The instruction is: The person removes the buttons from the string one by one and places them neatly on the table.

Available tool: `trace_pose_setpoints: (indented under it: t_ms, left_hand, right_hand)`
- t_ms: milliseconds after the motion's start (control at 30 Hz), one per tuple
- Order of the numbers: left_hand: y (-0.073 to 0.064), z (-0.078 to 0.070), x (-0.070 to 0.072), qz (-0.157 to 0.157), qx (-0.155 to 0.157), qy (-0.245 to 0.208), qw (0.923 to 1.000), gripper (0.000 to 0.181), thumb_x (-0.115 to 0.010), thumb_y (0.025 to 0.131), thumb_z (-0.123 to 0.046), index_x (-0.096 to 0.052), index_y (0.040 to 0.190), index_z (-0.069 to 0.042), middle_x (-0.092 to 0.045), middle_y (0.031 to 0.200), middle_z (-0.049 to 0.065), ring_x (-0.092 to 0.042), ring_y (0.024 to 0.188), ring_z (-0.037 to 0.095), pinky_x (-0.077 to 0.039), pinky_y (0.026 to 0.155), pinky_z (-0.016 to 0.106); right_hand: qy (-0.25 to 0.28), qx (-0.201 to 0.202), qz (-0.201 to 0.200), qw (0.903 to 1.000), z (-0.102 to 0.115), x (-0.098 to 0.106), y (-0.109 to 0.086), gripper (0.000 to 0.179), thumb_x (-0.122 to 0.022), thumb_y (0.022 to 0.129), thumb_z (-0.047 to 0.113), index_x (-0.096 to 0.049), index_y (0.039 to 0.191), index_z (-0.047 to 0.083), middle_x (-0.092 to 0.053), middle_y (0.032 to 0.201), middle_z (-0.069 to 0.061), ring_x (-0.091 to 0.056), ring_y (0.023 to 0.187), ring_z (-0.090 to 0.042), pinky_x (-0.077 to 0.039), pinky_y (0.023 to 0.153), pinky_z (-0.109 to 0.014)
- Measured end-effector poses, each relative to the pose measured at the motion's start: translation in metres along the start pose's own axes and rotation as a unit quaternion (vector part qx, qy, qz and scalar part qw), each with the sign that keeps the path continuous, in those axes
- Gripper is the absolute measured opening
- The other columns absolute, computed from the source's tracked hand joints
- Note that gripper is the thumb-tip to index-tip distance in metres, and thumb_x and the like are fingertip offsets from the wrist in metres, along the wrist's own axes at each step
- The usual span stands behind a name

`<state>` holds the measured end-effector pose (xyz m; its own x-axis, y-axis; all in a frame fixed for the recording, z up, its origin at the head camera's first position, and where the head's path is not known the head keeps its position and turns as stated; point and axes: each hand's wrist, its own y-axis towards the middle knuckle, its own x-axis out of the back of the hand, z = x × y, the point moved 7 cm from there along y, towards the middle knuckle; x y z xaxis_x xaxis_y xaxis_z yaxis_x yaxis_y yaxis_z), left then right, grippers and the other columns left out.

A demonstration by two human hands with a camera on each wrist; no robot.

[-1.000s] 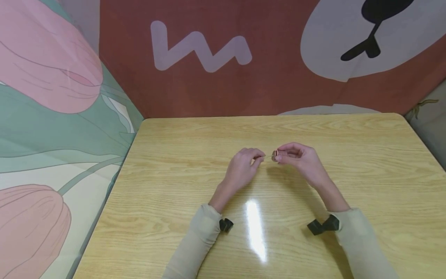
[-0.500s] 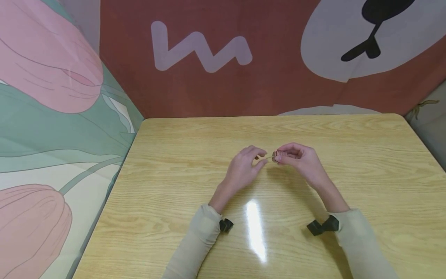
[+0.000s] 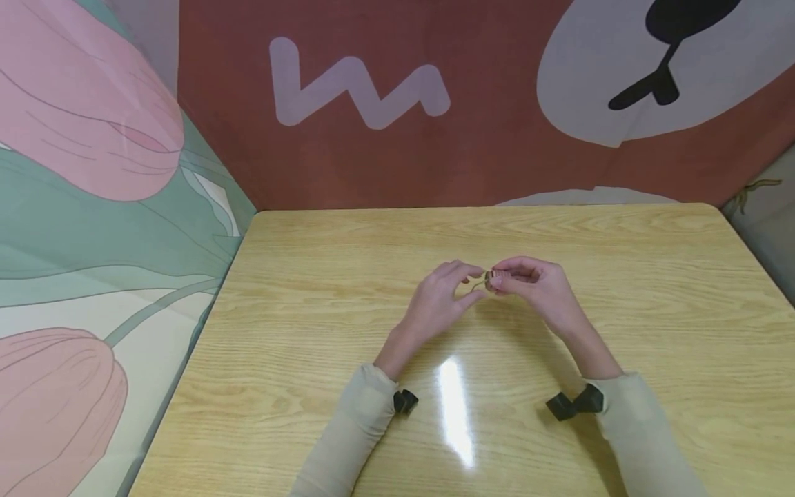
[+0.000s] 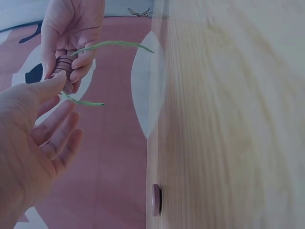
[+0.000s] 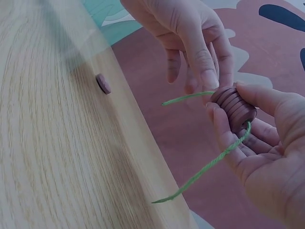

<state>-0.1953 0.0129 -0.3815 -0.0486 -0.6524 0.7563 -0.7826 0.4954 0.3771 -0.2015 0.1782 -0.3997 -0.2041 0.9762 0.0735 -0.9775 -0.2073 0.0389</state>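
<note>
The right hand pinches stacked brown discs on twisted green string, the left hand loosely spread.

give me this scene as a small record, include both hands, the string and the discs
stack: brown discs side by side, held off the table
green string: sticks out of both ends of the stack
right hand: holds the stack
left hand: fingers apart, at the stack's end, contact unclear
loose disc: brown, on the table
backdrop: reddish, pale zigzag
</note>
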Motion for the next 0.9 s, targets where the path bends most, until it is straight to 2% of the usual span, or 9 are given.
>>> trace_pose_setpoints:
  t_ms: [300,667,900]
  left_hand:
    - [0.0002,-0.0018,-0.0003,-0.011,-0.002,-0.006,0.9999,0.040,-0.077,0.095,-0.026,-0.069,0.128,-0.007,-0.073,0.121,0.006,-0.069,0.105,0.019,-0.055,0.090,0.025]
    - [0.0008,-0.0037,-0.0003,-0.013,-0.007,-0.007,0.9999,0.033,-0.077,0.095,-0.025,-0.071,0.123,-0.008,-0.073,0.118,0.005,-0.069,0.103,0.019,-0.055,0.089,0.024]
    - [0.0009,-0.0044,0.0000,-0.012,-0.008,-0.012,0.9998,0.031,-0.077,0.096,-0.024,-0.072,0.122,-0.008,-0.072,0.118,0.004,-0.069,0.102,0.018,-0.055,0.089,0.024]
  right_hand:
    - [-0.008,0.007,0.005,0.9999,0.0020,-0.0011,-0.0010,0.031,-0.073,0.098,0.009,-0.066,0.116,-0.015,-0.076,0.101,-0.003,-0.075,0.089,-0.016,-0.061,0.083,-0.036]
    - [0.011,0.007,0.015,0.9998,0.0008,-0.0015,-0.0009,0.030,-0.073,0.097,0.007,-0.066,0.115,-0.016,-0.077,0.099,-0.006,-0.076,0.087,-0.017,-0.061,0.083,-0.037]
    - [-0.006,0.000,0.016,0.9998,0.0006,-0.0020,-0.0017,0.031,-0.073,0.098,0.010,-0.067,0.116,-0.014,-0.077,0.101,-0.005,-0.076,0.089,-0.017,-0.061,0.085,-0.036]
